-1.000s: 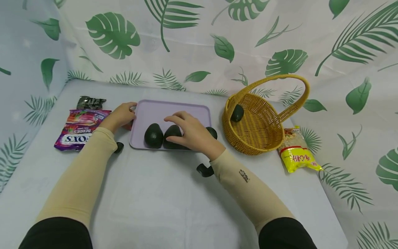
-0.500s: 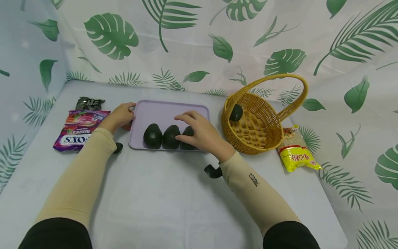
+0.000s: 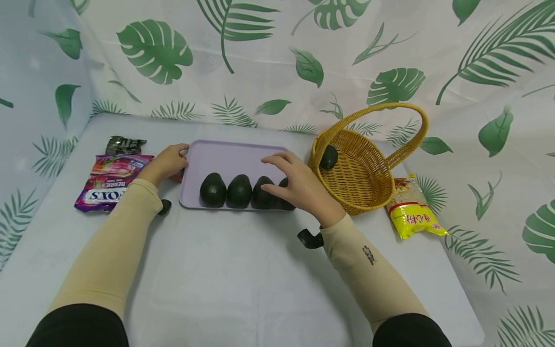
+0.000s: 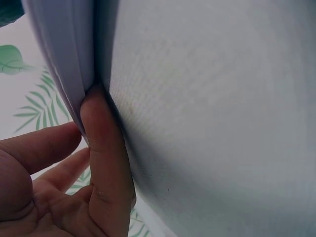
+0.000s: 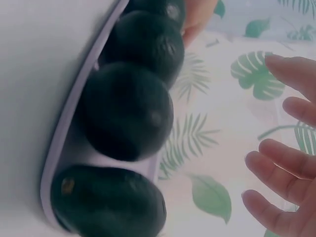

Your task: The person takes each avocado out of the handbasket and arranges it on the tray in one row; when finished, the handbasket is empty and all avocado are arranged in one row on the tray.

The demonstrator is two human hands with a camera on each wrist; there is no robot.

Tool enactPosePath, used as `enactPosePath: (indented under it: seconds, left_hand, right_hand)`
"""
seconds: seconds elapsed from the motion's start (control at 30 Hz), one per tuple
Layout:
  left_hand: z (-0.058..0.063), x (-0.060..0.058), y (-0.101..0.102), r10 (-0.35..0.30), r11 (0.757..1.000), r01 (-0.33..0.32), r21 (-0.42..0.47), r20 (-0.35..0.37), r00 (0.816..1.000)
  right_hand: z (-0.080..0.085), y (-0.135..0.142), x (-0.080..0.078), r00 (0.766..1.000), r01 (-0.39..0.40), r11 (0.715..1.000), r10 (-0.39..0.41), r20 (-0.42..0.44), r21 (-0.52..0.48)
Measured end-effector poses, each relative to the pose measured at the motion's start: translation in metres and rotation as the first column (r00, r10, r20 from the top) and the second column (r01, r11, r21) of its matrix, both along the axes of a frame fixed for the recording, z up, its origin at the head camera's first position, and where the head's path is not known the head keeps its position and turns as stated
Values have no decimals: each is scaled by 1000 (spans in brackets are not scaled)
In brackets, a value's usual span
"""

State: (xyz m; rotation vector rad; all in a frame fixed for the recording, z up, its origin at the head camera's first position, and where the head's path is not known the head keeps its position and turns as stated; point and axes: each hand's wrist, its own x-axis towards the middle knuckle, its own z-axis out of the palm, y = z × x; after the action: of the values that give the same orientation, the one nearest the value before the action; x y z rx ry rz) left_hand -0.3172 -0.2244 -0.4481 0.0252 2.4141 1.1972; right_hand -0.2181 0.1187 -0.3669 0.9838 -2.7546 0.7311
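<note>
On the white table lies a lilac tray (image 3: 234,156). Several dark green avocados stand in a row along its near side: one at the left (image 3: 213,190), then another avocado (image 3: 239,191), and at the right end one lying on its side (image 5: 111,202), partly hidden by my hand in the head view. My left hand (image 3: 168,163) pinches the tray's left edge between thumb and fingers, a fingertip (image 4: 98,111) pressed against the rim. Above the tray's right end hovers my right hand (image 3: 303,188), fingers spread and relaxed, holding nothing.
A yellow wicker basket (image 3: 331,197) with a tall handle stands just right of the tray, one avocado (image 3: 328,157) inside. Beyond it lies a yellow-and-clear food packet (image 3: 412,214). At left are a purple candy bag (image 3: 110,180) and a small dark packet (image 3: 125,145).
My right hand has moved rightward along the row of avocados, uncovering the middle ones, and is now over the tray's right end. The left hand has stayed at the tray's edge.
</note>
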Motion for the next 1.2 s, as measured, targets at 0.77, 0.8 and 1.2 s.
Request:
enactPosePath:
  seconds: [0.77,0.8,1.2]
  left_hand:
    - [0,2,-1,-22,1000,22,6,0,1000]
    - [0,2,-1,-26,1000,26,9,-2,1000]
    - [4,3,1,-22,1000,22,5,4,1000]
  right_hand:
    - [20,93,10,965,260,965,-260,20,-37]
    - [21,98,9,961,276,961,-276,15,-32]
    - [32,140,-26,916,372,922,-383,115,111]
